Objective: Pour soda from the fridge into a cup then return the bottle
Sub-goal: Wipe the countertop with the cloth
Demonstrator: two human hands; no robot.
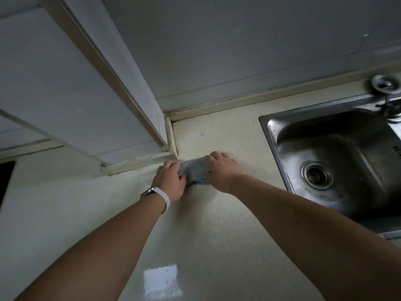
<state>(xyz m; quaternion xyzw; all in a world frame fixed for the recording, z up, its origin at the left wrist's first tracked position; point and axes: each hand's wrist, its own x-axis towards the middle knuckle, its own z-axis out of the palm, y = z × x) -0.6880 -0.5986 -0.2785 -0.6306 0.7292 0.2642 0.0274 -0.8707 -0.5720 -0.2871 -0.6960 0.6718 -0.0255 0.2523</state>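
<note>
Gripping a blurred grey-blue item (195,170) with both hands on a speckled cream counter (217,231).

Seen from above, two bare forearms reach forward to the item, which lies on the counter just beside the corner of a white wall post (138,164). The left hand (170,181), with a white-strapped watch (161,195) on its wrist, curls its fingers round the item's left end. The right hand (221,170) closes over its right end. A blue edge shows on the near side, but the item is too blurred to identify. A steel sink (268,129) with a round drain (318,175) sits well apart to the right.
</note>
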